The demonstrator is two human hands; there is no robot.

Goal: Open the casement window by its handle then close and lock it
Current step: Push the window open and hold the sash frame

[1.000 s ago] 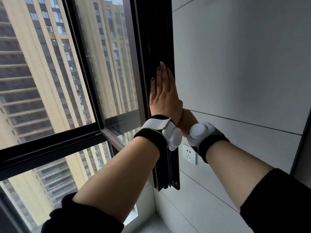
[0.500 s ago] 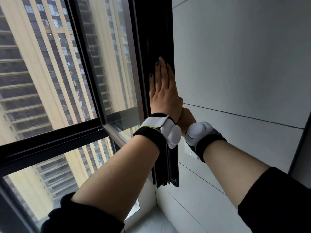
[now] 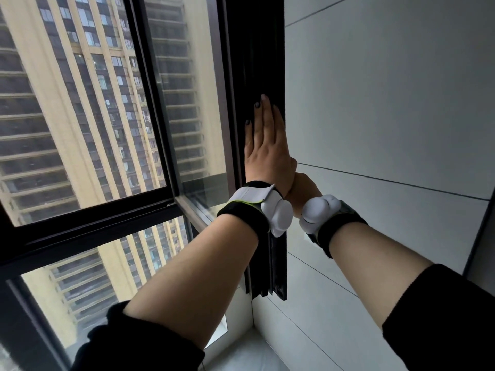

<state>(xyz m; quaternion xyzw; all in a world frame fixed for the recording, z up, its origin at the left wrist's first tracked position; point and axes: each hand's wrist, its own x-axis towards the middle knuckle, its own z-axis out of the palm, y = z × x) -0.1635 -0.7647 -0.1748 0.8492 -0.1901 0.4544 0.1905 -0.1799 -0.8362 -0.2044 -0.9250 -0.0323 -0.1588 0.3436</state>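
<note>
In the head view, the casement window sash with a black metal frame and clear glass (image 3: pixel 257 62) stands open, swung inward so that its edge faces the camera, near the centre of the picture and running up to about 12 o'clock. The left hand (image 3: pixel 266 148) lies flat against this dark edge, just above the centre, with the fingers straight, close together and pointing up; it presses the frame and does not grasp anything. The right hand (image 3: pixel 301 192) is directly behind and below the left one, a little toward 4 o'clock from it, and it is mostly hidden, so I cannot tell if its fingers hold something or are loose. The handle itself is not visible; it may be under the hands. I judge that the opening part is already done, because the sash is away from the fixed black window frame (image 3: pixel 88 228) at 9 o'clock. The closing and the locking are still left. The sash looks tall, narrow and rigid, with several dark ridges along its edge, and its lower corner hangs free above the pale sill (image 3: pixel 241 352) at 6 o'clock. The grey tiled wall (image 3: pixel 388 103) is at 2 o'clock.
</note>
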